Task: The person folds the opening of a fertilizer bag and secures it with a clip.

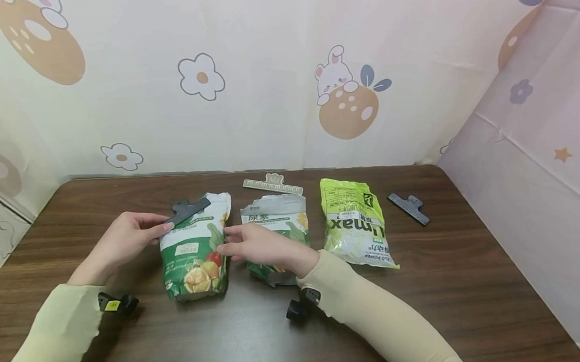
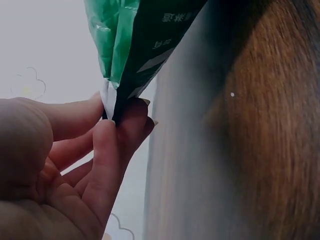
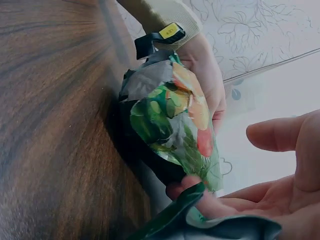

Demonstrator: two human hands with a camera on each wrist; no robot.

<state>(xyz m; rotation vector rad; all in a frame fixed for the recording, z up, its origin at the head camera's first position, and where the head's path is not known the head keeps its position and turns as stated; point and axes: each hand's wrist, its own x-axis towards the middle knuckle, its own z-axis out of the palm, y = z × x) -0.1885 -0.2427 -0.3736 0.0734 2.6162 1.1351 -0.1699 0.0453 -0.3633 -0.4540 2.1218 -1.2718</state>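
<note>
From where I stand, I see the person's left hand [image 1: 122, 244] at the upper left corner of a green-and-white plastic bag with fruit and vegetables printed on it [image 1: 192, 261], which lies on the left part of the brown wood-grain desk [image 1: 205, 344]. Its fingers pinch this corner, just beside the end of a dark, long flat clip [image 1: 188, 210]; whether the clip's end is also between them, I cannot say surely. The right hand [image 1: 261, 246] is at the bag's right edge, with the thumb spread well away from the other fingers.

The clip sits slanted at the top, and the bag's upper right corner stands out above it. To do this well, I think one should keep the corner pinched, steady the right side with the other hand, and bring the clip straight across, so that both layers are caught.

As for the containers, this bag looks rather full. Beside it lies a second green-and-white bag with a ragged silver top [image 1: 271, 206], partly under the right forearm, then a bulging yellow-green and white bag [image 1: 353, 224]. No contents show in any of them. A pale ruler-like clip [image 1: 273, 186] and a dark grey clip [image 1: 410, 208] lie apart, unused.
</note>
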